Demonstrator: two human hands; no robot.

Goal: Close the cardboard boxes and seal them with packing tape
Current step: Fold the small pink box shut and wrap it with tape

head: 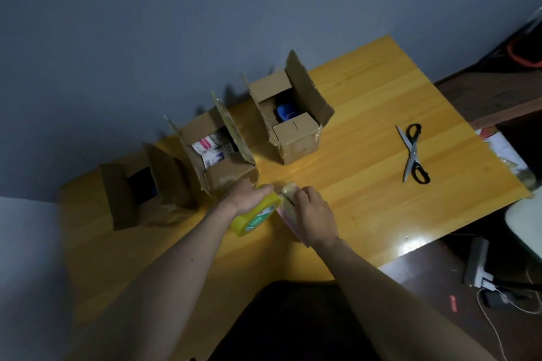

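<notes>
on a yellow wooden table [366, 138] set against a grey-blue wall, the person's left hand [245, 195] grips a yellow roll of packing tape [256, 215], fingers curled over its top edge, the roll held just above the tabletop near the front. the right hand [312, 214] sits just beside it, fingers pinching the pale, loose end of tape [289, 189] drawn off the roll; what lies under the palm is hidden. three brown cardboard boxes stand in a row behind the hands, all with flaps up. the left box [140, 193] sits in shadow with something dark inside. the middle box [215, 152], nearest the left hand, holds white and pink packets. the right box [290, 117] stands apart from the others, with a blue object visible inside and one short flap folded inward. a pair of black-handled scissors [413, 154] lies partly open on the table, well to the right of the boxes. a power strip [476, 267] with cables rests on the dark floor at the right.
</notes>
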